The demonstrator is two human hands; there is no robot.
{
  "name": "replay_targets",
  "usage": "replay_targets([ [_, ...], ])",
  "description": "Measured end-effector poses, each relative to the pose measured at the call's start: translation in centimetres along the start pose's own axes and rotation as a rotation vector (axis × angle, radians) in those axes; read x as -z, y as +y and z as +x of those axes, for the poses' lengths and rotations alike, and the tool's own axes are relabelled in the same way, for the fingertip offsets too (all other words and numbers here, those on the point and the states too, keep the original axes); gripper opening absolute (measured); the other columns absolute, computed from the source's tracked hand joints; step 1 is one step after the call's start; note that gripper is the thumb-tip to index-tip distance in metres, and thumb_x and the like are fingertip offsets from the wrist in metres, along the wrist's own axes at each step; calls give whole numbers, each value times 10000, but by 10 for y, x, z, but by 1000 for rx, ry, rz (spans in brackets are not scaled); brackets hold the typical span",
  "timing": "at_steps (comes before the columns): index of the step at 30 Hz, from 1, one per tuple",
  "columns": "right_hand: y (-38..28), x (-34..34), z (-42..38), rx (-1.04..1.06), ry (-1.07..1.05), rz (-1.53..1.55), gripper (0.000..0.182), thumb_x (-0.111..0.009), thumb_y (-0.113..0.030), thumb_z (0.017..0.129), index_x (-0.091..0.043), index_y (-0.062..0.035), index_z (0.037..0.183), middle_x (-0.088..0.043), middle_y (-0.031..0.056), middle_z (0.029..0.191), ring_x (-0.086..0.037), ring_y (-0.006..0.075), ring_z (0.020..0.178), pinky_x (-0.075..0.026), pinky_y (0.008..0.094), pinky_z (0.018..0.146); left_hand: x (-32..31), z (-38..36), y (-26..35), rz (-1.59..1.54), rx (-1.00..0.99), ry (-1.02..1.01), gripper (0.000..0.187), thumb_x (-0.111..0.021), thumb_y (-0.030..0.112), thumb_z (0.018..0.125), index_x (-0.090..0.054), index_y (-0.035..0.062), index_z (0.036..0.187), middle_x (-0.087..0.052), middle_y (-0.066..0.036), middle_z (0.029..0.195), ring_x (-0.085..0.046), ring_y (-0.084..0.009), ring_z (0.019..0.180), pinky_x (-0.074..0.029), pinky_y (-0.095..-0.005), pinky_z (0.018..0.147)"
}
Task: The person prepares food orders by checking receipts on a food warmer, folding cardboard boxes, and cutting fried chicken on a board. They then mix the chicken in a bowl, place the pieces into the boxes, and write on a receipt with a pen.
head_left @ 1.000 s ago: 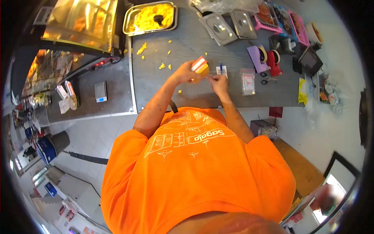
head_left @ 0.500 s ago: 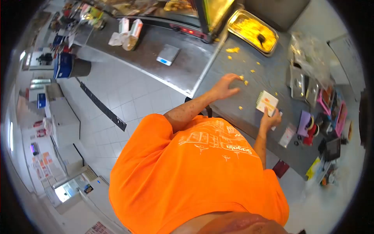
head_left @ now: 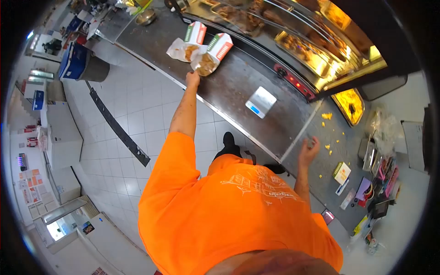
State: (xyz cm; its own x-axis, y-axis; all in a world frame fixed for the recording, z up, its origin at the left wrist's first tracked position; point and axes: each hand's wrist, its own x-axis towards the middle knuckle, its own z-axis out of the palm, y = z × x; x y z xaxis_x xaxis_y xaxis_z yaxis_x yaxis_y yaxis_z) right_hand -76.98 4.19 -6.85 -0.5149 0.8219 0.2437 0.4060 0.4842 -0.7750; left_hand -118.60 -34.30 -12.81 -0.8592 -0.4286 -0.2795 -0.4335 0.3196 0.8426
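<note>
My left hand (head_left: pixel 193 79) reaches far left, its fingers closed at the near edge of a takeaway box (head_left: pixel 221 45) printed white, green and red. Brown food shows on the box's paper-like open side. A second takeaway box (head_left: pixel 196 32) with food stands just behind it. My right hand (head_left: pixel 310 150) is above the grey worktop (head_left: pixel 316 192), fingers apart and partly curled, with nothing visible in them. Yellow scraps (head_left: pixel 327 147) lie close to it. A small spiral notepad (head_left: pixel 342 173) and a pen (head_left: pixel 342 186) lie to its right.
A kitchen scale (head_left: pixel 261 101) sits on the dark counter (head_left: pixel 238 82) between my hands. Behind it is a lit food display case (head_left: pixel 293 75). A metal tray (head_left: pixel 352 120) of yellow food stands at the back right. Stationery and metal containers (head_left: pixel 366 153) crowd the right.
The view has turned left. My left hand has gone from above the grey worktop to the takeaway box. My right hand has left the notepad and moved left.
</note>
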Motion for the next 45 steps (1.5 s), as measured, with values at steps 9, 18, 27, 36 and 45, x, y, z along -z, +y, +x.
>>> replay_targets([
  [9,-96,-102,-15,-9,-572,91,280,-644,-114,848,-568,-25,1103,-578,101,1088,-561,195,993,-469,311,825,-35,-66,-22,-469,74,-510,506,-674,51,766,-387,-12,1178,-566,-129,889,-625,-218,600,-501,-272,447],
  [18,-187,-302,77,-100,-649,245,660,-669,-309,845,-371,-8,1351,-611,225,1110,-630,227,959,-501,325,801,-50,-74,32,286,-751,-346,903,-787,226,651,-254,24,1351,-501,-275,1142,-537,-456,997,-432,-482,917],
  [27,-217,-272,91,548,-684,-70,374,-497,-61,856,-540,-121,1223,-621,153,1128,-595,338,1044,-459,444,870,-14,-36,55,-39,-1055,-718,609,-644,79,732,-441,116,1305,-545,-172,1160,-554,-395,1032,-467,-433,893],
  [36,-177,-230,4,457,-622,-565,358,-705,-302,694,-683,-183,1031,-480,53,1276,-347,297,1256,-229,515,1006,3,-62,64,681,-1277,-1087,712,-774,318,545,-535,173,1200,-380,-140,1320,-364,-393,1215,-351,-516,1000],
  [45,-203,-204,10,-672,-552,978,391,-651,-242,871,-441,-129,1181,-535,139,1105,-646,275,889,-578,407,676,-31,-92,105,56,-333,-1577,741,-683,247,737,-374,181,1408,-410,-97,1354,-483,-267,1174,-531,-368,771],
])
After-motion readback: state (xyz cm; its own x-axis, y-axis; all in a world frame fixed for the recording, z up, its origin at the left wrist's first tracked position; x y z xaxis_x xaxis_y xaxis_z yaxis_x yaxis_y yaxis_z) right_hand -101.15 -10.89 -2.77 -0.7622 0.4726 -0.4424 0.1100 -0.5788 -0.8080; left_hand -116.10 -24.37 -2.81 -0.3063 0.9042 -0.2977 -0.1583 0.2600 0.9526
